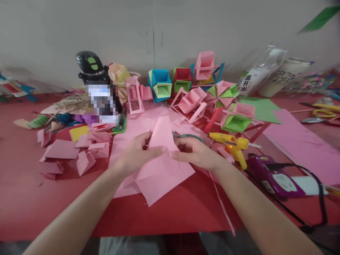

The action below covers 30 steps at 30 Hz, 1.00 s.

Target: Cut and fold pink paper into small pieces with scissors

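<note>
Red worktop (159, 223) is overlaid by a pink sheet (122, 141), over which bent pink paper (164, 173) is pinched by the left hand (135, 152) and right hand (195, 152); edges are best aligned before the bend is firmed.

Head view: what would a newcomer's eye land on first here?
Probably the pink paper sheet at the centre, bent upward and held by both the left hand and the right hand. Behind it, folded pink, green and blue paper boxes stand out before the grey wall. Just right of the right hand, the bright yellow plastic glue gun also catches the eye.
</note>
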Available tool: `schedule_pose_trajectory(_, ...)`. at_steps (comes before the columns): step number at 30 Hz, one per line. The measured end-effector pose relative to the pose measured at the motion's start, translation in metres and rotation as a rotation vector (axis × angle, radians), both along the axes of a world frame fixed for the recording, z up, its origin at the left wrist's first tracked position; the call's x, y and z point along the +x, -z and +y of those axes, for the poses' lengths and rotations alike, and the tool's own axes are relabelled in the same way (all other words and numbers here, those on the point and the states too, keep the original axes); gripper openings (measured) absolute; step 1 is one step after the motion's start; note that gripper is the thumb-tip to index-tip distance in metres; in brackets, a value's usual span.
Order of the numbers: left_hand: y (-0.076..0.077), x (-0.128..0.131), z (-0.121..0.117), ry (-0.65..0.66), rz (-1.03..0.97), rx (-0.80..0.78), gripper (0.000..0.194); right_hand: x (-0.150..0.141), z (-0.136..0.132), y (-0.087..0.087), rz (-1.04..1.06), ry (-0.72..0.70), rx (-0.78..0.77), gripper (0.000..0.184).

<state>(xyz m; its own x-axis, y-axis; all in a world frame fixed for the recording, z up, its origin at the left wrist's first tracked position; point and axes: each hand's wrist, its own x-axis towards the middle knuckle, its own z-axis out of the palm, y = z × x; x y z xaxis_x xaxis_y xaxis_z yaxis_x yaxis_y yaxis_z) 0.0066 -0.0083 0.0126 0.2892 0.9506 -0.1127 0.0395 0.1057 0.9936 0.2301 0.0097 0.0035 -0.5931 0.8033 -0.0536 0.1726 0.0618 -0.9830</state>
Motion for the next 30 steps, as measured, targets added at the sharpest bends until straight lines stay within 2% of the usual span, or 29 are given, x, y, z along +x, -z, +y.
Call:
schedule_pose_trajectory(4, 0.004, -0.005, 0.004, -0.168, -0.035, 0.041, 0.045, -0.002, 0.001, 0.002, 0.023, 0.053, 0.006, 0.032)
schedule_pose_trajectory(10, 0.008, -0.005, 0.004, -0.184, -0.034, 0.070, 0.048, -0.005, 0.002, 0.004, -0.039, 0.146, 0.012, 0.040)
schedule_pose_trajectory(14, 0.004, -0.003, 0.003, -0.200, -0.122, 0.105, 0.063, -0.005, 0.000, 0.000, -0.037, 0.062, 0.057, 0.042)
schedule_pose_trajectory(17, 0.001, -0.006, 0.004, -0.230, -0.183, 0.135, 0.067, -0.005, -0.001, -0.001, -0.055, -0.015, 0.068, 0.041)
schedule_pose_trajectory(19, 0.001, -0.011, 0.006, -0.245, -0.184, 0.140, 0.060, -0.005, -0.001, -0.001, -0.092, -0.005, 0.088, 0.042)
schedule_pose_trajectory(23, -0.002, -0.016, 0.009, -0.284, -0.158, 0.164, 0.031, -0.003, 0.000, -0.003, -0.164, 0.113, 0.191, 0.037)
schedule_pose_trajectory(25, -0.005, -0.017, 0.008, -0.301, -0.193, 0.163, 0.027, -0.002, 0.000, -0.005, -0.145, 0.132, 0.204, 0.032)
schedule_pose_trajectory(30, -0.011, -0.016, 0.008, -0.341, -0.282, 0.091, 0.027, -0.001, 0.000, -0.005, -0.111, 0.131, 0.194, 0.031)
